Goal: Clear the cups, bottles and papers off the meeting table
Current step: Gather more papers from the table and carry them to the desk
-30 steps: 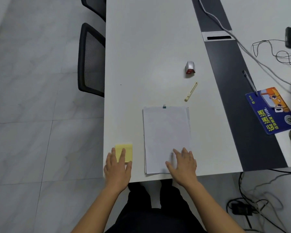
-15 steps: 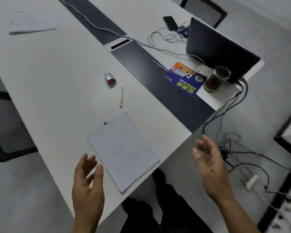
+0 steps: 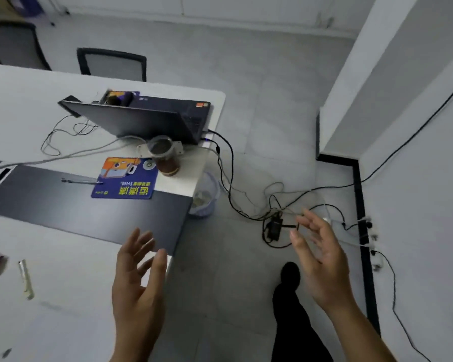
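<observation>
Two empty hands hover, left hand (image 3: 139, 280) over the white bench (image 3: 71, 270) corner, right hand (image 3: 322, 259) above the floor (image 3: 246, 100), fingers spread loose. One clear plastic cup of dark drink (image 3: 165, 159) stands near the bench edge by the dark laptop (image 3: 131, 121); best gripped around its wall, kept upright.

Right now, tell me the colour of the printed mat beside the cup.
The mat is blue with yellow lettering and an orange picture; head view.
</observation>
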